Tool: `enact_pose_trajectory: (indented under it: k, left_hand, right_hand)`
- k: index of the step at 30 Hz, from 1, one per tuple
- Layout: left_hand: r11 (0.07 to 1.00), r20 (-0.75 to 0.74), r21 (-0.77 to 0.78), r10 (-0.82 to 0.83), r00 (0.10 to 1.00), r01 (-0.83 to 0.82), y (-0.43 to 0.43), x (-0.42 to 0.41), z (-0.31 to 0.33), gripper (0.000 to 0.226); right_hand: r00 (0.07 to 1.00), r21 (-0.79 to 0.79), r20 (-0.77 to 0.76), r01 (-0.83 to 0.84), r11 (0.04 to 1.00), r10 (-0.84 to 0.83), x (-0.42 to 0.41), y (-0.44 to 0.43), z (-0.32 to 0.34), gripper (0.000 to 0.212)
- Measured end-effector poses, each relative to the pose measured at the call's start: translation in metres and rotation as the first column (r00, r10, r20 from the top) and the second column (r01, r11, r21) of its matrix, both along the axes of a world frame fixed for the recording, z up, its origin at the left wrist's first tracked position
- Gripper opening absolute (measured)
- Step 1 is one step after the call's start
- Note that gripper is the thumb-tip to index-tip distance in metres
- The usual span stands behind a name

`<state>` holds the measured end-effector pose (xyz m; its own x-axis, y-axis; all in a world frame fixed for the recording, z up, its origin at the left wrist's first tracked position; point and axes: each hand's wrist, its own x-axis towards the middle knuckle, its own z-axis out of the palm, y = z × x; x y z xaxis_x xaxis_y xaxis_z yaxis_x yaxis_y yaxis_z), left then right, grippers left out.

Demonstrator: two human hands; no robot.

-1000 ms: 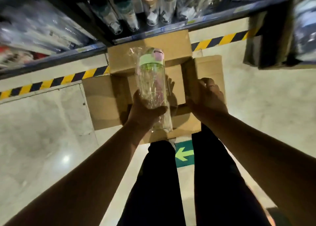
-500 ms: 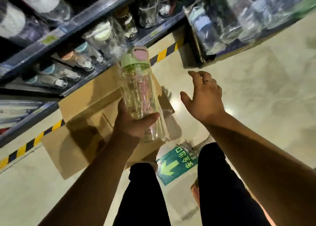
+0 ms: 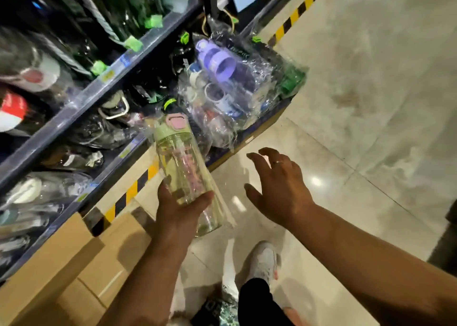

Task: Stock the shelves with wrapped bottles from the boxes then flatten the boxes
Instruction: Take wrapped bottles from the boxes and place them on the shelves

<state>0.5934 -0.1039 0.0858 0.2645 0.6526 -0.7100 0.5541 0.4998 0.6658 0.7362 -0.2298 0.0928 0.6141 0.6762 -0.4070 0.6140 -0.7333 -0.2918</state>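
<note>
While the left hand (image 3: 180,209) gripped the wrapped bottle (image 3: 183,167) low on its body, lid toward the shelves (image 3: 74,113), the placing would likely go best by steering the lid into a gap between stocked bottles (image 3: 106,128). From the head view, that arm was stretched forward beside the box (image 3: 74,264), fingers and thumb curled round the bottle; the right hand (image 3: 277,189) hovered near it, fingers spread, holding nothing.

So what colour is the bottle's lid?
Light green lid with a pink flap, seen in the head view.
</note>
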Motion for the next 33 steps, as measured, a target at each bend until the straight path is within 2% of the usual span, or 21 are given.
enact_pose_trajectory:
  k: [4,8,13,15,18,21,25,30,33]
  left_hand:
    - [0.999,0.042,0.000,-0.054,0.998,0.054,0.015,0.063,-0.006,0.098]
    - [0.994,0.030,0.057,-0.097,0.995,0.095,0.044,0.106,-0.016,0.096]
    - [0.978,-0.069,0.030,-0.202,0.977,0.205,0.095,0.150,-0.018,0.094]
    - [0.979,-0.079,-0.004,-0.202,0.976,0.202,0.119,0.163,-0.027,0.098]
    - [0.981,-0.088,-0.025,-0.196,0.977,0.195,0.145,0.175,-0.033,0.101]
    - [0.981,-0.096,-0.053,-0.193,0.977,0.189,0.159,0.182,-0.045,0.098]
    - [0.987,-0.090,-0.082,-0.144,0.985,0.137,0.167,0.189,-0.065,0.098]
    - [0.993,-0.074,-0.087,-0.082,0.994,0.076,0.161,0.191,-0.086,0.080]
    - [0.995,-0.098,-0.095,0.021,0.995,-0.031,0.156,0.202,-0.086,0.096]
  right_hand:
    - [0.994,0.023,0.003,0.114,0.993,-0.114,0.055,-0.001,-0.001,0.067]
    - [0.971,0.115,0.042,0.227,0.967,-0.234,0.100,0.033,-0.005,0.065]
    - [0.970,0.155,0.109,0.199,0.968,-0.216,0.151,0.119,-0.007,0.070]
    - [0.974,0.104,0.125,0.174,0.979,-0.186,0.162,0.156,-0.014,0.074]
    - [0.977,-0.065,0.160,0.152,0.986,-0.140,0.176,0.196,-0.029,0.081]
    - [0.976,-0.164,0.137,0.189,0.968,-0.167,0.183,0.213,-0.047,0.092]
    - [0.977,-0.244,0.114,0.201,0.949,-0.178,0.183,0.215,-0.065,0.102]
    - [0.988,-0.324,0.030,0.152,0.934,-0.150,0.196,0.218,-0.077,0.104]
    - [0.990,-0.329,-0.010,0.133,0.935,-0.144,0.205,0.218,-0.076,0.108]
